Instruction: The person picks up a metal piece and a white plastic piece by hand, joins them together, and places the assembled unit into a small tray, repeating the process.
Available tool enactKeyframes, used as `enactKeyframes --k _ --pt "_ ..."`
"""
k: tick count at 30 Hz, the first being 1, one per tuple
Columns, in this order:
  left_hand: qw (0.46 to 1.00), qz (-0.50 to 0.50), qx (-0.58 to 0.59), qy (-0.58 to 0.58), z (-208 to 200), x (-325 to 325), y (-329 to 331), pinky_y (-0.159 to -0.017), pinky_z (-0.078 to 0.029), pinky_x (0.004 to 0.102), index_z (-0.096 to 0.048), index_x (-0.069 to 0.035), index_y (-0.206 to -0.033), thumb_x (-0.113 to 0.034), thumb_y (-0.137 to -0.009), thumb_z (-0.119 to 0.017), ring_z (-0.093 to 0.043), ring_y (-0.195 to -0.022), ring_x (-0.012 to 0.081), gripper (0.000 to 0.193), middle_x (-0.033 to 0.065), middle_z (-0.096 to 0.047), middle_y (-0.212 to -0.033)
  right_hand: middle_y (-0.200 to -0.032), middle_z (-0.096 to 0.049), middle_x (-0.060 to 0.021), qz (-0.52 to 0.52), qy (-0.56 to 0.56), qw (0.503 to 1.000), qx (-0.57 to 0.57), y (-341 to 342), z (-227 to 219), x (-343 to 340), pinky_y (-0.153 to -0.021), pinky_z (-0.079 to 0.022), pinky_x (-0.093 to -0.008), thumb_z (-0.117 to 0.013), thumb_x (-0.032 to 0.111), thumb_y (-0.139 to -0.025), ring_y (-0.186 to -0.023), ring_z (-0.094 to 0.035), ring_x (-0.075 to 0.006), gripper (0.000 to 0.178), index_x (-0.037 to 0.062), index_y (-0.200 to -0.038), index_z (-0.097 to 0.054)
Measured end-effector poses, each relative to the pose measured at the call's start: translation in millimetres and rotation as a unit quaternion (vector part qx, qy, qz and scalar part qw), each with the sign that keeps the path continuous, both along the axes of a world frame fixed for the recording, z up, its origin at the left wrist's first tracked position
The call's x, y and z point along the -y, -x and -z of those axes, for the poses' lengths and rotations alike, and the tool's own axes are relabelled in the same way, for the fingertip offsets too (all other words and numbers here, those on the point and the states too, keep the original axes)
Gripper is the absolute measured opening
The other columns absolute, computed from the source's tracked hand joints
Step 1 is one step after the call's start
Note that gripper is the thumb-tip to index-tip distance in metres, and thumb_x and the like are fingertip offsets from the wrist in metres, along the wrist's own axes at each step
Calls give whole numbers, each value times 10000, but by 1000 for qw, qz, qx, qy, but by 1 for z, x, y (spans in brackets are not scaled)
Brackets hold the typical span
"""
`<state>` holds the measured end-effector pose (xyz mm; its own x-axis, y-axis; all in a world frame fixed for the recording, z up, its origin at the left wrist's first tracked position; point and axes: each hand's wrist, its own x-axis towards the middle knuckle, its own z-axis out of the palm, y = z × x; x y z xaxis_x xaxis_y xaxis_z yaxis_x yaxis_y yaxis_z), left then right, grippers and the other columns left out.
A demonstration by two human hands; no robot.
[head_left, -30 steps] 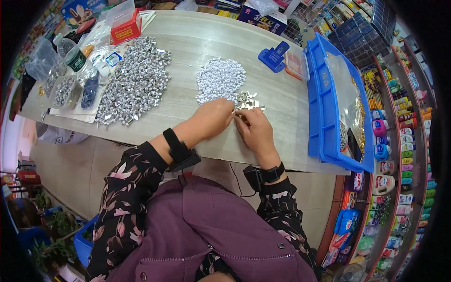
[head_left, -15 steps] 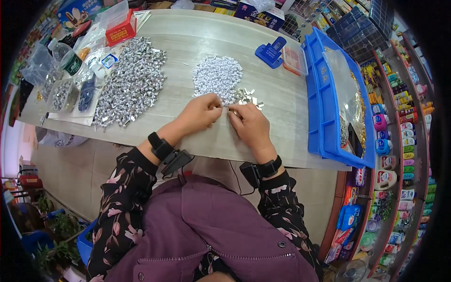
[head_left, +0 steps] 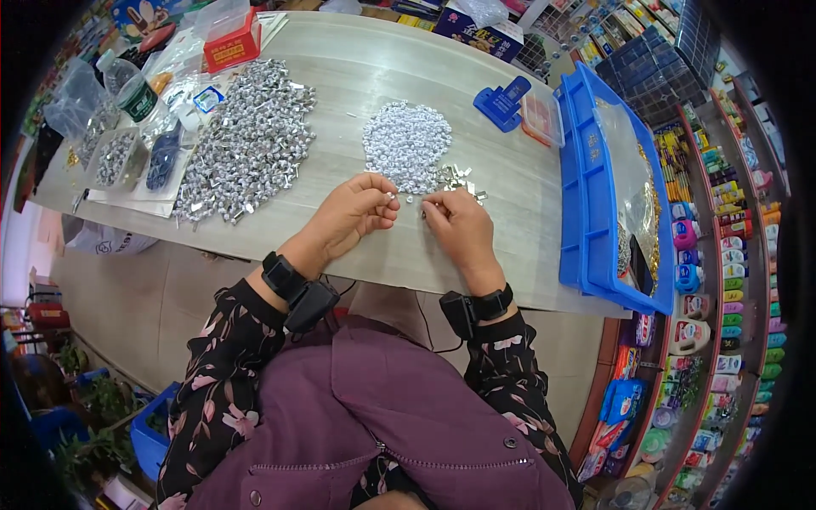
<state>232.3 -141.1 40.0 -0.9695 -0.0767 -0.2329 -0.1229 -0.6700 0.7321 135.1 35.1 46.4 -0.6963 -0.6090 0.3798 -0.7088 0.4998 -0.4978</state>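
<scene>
My left hand (head_left: 355,219) is raised over the near side of the table, thumb and forefinger pinching a small white bead (head_left: 391,196). Just right of it, my right hand (head_left: 463,228) is closed in a pinch; a tiny dark bit shows at its fingertips, too small to name. Beyond both hands spreads a round pile of white beads (head_left: 408,140). Several flat, shiny metal pieces (head_left: 460,177) lie beside that pile, close behind my right hand. On the left is a larger heap of silver-and-white small parts (head_left: 246,140).
At the right stands a blue plastic crate (head_left: 586,204) with bags inside. A blue holder (head_left: 501,104) and a clear lidded box (head_left: 542,119) sit near it. Far left are a red box (head_left: 232,49), a bottle (head_left: 136,95) and a clear tub of parts (head_left: 116,161). Shelves of goods (head_left: 731,280) line the right.
My left hand has turned and drawn slightly back from the pile, so the bead in its fingertips now shows. A wider gap separates the two hands. The whole view has shifted a little.
</scene>
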Motion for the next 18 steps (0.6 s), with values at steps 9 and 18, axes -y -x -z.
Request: enactKeyframes --k 9,18 --pt "1000 21 -7 16 2 0 -1 -644 -502 229 -513 -43 -974 -99 -881 -510 -569 -708 104 109 42 -572 -819 -783 -611 -8 -63 246 911 324 -17 -3 8 -610 -442 -188 -607 60 -837 -704 -558 -56 92 5 -910 -617" --pt "999 16 -4 36 -3 -7 -3 -650 -504 227 -517 -44 -1019 -87 -895 -497 -585 -739 107 133 53 -590 -861 -810 -614 -28 -103 302 832 453 -24 -7 7 -637 -453 -196 -610 40 -834 -712 -569 -76 119 9 -948 -591"
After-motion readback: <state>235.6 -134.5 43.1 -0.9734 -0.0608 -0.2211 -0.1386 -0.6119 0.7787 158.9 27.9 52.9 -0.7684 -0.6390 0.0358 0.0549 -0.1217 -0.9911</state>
